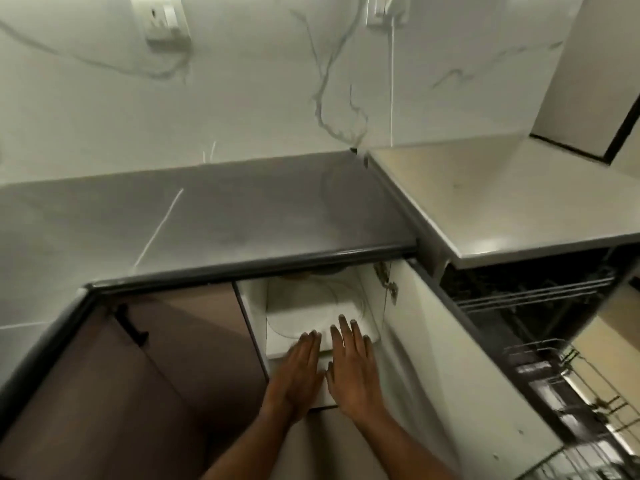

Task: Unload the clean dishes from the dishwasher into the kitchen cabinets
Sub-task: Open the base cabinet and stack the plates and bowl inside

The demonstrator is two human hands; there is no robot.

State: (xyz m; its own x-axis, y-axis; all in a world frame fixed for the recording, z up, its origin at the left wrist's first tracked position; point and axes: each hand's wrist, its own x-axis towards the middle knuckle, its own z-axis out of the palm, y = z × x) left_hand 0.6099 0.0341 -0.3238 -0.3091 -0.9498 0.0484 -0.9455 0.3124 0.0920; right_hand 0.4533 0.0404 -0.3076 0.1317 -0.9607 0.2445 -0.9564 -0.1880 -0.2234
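Note:
Below the grey countertop (pixel 214 220) a base cabinet (pixel 254 306) stands open, its white door (pixel 450 358) swung out to the right. White plates (pixel 311 311) lie stacked on the shelf inside. My left hand (pixel 298 372) and my right hand (pixel 353 365) lie flat, side by side at the shelf's front edge, fingertips touching the near rim of the plates. Both hands have straight fingers and hold nothing. The dishwasher (pixel 540 299) is open at the right, with wire racks (pixel 568 386) pulled out.
A closed brown cabinet door with a black handle (pixel 131 327) is left of the open cabinet. A pale counter surface (pixel 519 202) tops the dishwasher. The marble wall behind carries two sockets (pixel 166 26) with hanging cords.

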